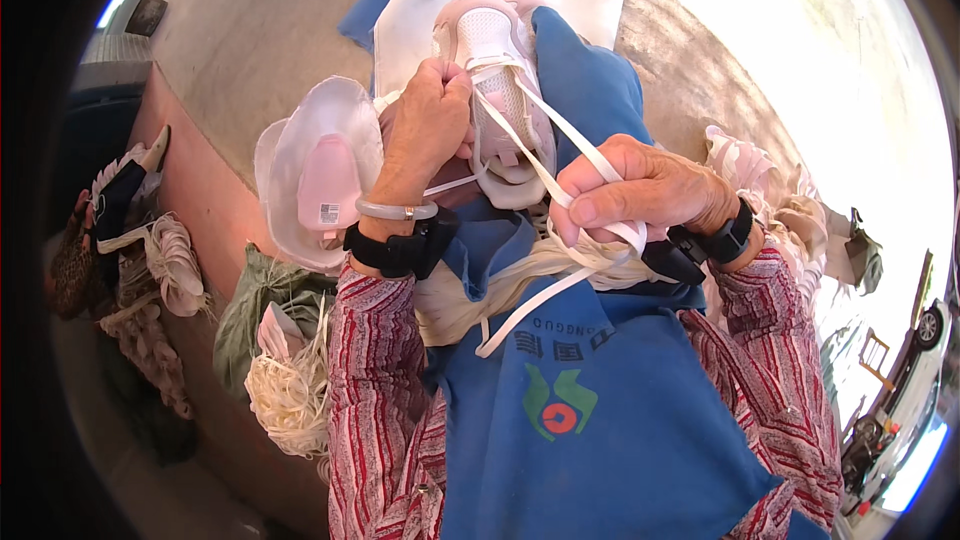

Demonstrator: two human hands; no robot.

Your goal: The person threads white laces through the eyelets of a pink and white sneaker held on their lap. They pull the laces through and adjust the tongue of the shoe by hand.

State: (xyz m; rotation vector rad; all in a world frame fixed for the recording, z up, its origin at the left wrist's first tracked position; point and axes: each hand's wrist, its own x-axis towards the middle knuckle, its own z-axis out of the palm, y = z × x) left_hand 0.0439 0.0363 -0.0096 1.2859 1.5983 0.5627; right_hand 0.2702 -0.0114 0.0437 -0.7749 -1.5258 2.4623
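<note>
A pale pink and white sneaker [518, 120] lies in front of me, its toe pointing away and its heel opening toward me. White shoelace [572, 136] runs through the eyelets nearest the toe. My right hand [640, 190] is closed around the long lace ends, which stretch from the shoe and hang in a loop over my apron. At the left side of the shoe, my left hand [432, 115] has its fingers pinched by the eyelet edge. What those fingertips hold, if anything, is hidden. A bundle of cream laces [450, 308] lies across my lap.
Left of the shoe sit white shoe parts with a pink insole [330, 185]. Nearby are a tangle of cream laces [290, 400] and a green sack [250, 315]. Pinkish shoe pieces [765, 180] are piled at right. A blue apron [600, 420] covers my lap.
</note>
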